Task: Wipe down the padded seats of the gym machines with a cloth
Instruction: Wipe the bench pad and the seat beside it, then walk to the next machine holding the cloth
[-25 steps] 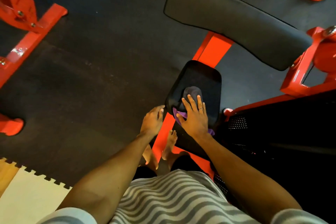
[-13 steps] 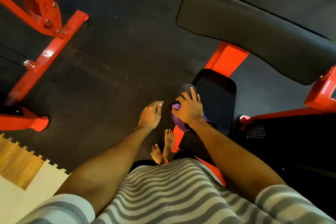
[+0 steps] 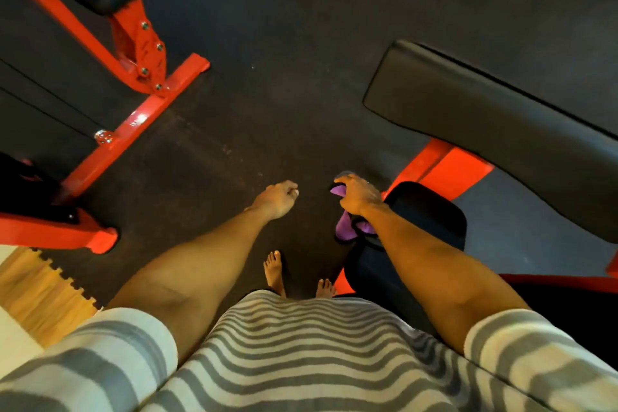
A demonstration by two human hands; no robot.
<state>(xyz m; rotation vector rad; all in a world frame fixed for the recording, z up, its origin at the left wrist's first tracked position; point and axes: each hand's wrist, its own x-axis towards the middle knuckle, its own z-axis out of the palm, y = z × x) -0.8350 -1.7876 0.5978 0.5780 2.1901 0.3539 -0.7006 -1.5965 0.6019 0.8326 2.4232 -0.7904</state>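
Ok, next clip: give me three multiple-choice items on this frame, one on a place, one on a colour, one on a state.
1. Where is the purple cloth?
A. Spread on the long back pad
B. In the right hand, by the left edge of the small seat
C. On the floor by the feet

2. What colour are the machine frames?
A. Blue
B. Yellow
C. Red

3. What is the left hand doing?
A. Holding nothing
B. Gripping a spray bottle
C. Pressing on the seat

Answers: 1 B, the fingers curl round the cloth and its ends hang below the hand. 2 C, every beam in view is red. 3 A, it hangs loosely curled with nothing in it.
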